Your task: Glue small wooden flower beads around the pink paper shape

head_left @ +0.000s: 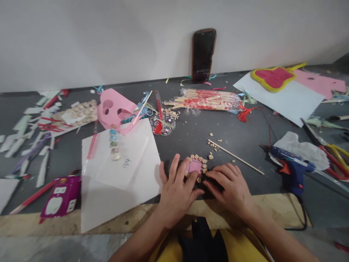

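A small pink disc [195, 166] lies at the table's front, with wooden flower-shaped beads [203, 160] along much of its rim and dark lines across its face. My left hand [176, 187] rests against its left and lower side, fingers spread, some fingertips touching the disc. My right hand [230, 183] is at its right edge, thumb and index finger drawn close together near the rim. Whatever is between those fingertips is too small to make out. Loose wooden bits [212, 145] and a thin stick [236, 156] lie just beyond.
On the right are a blue glue gun [296, 171] and scissors [327, 145]. White paper [122, 203] and a pink mask [116, 107] lie left. Packaged sticks [207, 98] lie behind; a phone [203, 54] leans on the wall.
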`<state>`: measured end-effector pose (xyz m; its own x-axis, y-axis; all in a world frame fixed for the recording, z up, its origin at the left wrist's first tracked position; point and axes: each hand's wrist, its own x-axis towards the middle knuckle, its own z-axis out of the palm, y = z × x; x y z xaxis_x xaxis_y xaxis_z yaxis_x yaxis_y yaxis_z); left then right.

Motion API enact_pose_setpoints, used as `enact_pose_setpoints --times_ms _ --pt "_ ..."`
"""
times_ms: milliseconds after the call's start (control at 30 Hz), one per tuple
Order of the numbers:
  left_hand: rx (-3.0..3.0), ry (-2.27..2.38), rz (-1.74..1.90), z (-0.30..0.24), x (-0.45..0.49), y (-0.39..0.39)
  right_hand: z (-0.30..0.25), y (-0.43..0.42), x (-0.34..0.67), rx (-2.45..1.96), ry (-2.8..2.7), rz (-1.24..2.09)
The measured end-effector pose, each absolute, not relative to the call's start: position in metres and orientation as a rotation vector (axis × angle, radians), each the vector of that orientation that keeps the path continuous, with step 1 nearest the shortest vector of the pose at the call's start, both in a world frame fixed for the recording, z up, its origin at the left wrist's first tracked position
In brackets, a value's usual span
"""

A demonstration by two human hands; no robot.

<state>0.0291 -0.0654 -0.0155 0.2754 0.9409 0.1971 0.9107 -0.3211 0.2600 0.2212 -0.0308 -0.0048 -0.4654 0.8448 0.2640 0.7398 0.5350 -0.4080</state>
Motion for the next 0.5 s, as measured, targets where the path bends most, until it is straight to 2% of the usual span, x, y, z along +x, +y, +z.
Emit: enact_pose_setpoints --times_ms 500 --pt "2.433 1.758 0.468 -0.014 0.029 -0.064 -0.004 -0.035 0.212 -1.232 -2.356 0.394"
